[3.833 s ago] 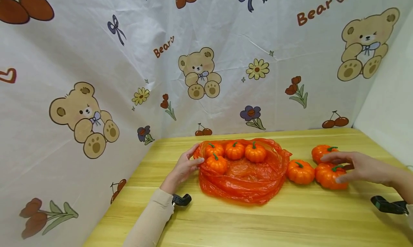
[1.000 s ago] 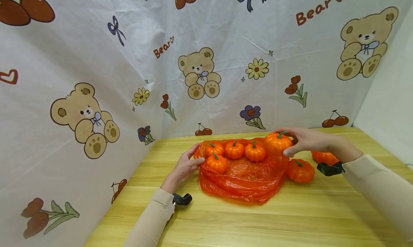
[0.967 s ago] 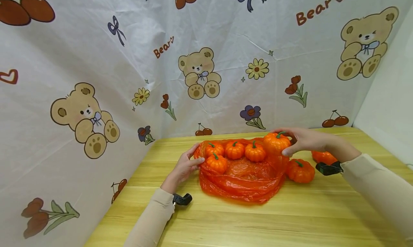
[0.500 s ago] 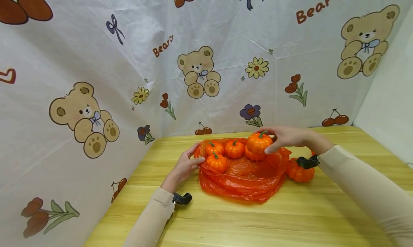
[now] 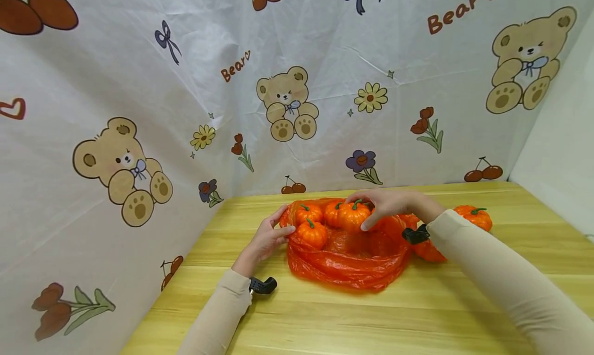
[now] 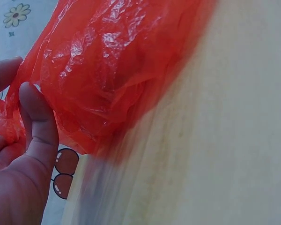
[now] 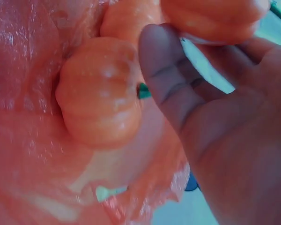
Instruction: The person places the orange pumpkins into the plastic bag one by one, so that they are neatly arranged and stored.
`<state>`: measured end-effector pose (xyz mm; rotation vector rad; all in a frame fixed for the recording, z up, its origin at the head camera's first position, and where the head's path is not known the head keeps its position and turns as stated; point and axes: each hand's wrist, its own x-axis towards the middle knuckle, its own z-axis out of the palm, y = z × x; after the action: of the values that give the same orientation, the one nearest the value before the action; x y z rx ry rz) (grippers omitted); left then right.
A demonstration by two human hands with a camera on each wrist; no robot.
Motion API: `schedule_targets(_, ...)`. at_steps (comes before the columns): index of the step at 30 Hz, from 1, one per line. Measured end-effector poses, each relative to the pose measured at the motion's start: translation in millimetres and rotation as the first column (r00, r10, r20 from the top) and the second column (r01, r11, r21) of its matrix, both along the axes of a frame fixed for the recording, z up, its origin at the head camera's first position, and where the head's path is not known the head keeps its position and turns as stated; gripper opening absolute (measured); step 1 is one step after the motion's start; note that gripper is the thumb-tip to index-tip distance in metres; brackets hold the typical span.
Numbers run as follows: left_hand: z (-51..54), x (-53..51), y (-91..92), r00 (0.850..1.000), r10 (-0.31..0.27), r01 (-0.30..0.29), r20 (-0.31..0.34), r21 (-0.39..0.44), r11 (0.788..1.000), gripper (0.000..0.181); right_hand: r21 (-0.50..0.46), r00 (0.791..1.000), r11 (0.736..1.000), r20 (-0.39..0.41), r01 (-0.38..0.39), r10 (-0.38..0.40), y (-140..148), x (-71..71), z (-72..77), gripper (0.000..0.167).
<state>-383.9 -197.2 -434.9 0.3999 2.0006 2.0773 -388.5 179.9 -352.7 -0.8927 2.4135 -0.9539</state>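
A translucent red plastic bag point(image 5: 343, 270) lies spread open on the table with several small orange pumpkins inside, one of them point(image 5: 312, 234) near its left rim. My left hand point(image 5: 264, 239) pinches the bag's left edge; in the left wrist view, the crinkled film passes between thumb point(image 6: 37, 115) and fingers. Over the bag's opening, my right hand point(image 5: 392, 203) grips an orange pumpkin point(image 5: 353, 218) with a green stem. The right wrist view has this held pumpkin point(image 7: 215, 21) at the top, with another pumpkin point(image 7: 100, 93) lower in the bag, partly behind the thumb.
Right of the bag, two more pumpkins rest on the wooden table point(image 5: 334, 324): one farther back point(image 5: 475, 217), one against the bag point(image 5: 429, 251), partly covered by the right wrist's black camera mount point(image 5: 416, 235). A bear-print curtain point(image 5: 315, 113) stands behind.
My right hand has picked up a pumpkin from the group at the right and carried it left over the bag, lower now than half a second ago. The left hand stays at the bag's edge.
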Motion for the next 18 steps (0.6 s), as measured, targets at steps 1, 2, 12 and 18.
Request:
schedule_targets(1, -0.3, 0.2, 0.1, 1.0, 0.001, -0.001, 0.002, 0.002, 1.0, 0.085, 0.015, 1.0, 1.0, -0.003, 0.002, -0.002, -2.4, -0.7, -2.1, 0.079)
schedule_targets(2, -0.3, 0.7, 0.4, 1.0, 0.002, -0.002, 0.005, 0.005, 1.0, 0.085, 0.024, 1.0, 1.0, 0.001, 0.006, -0.006, -4.6, -1.0, -4.1, 0.081)
schedule_targets(12, -2.5, 0.2, 1.2, 1.0, 0.012, -0.012, 0.023, 0.025, 1.0, 0.086, 0.098, 0.997, 0.993, -0.06, 0.06, -0.055, -25.7, -0.9, -14.2, 0.082)
schedule_targets(18, -1.3, 0.0, 1.1, 1.0, 0.012, -0.012, 0.022, 0.021, 1.0, 0.085, 0.143, 0.993, 0.987, -0.105, 0.069, -0.054, -36.7, 0.2, -16.2, 0.084)
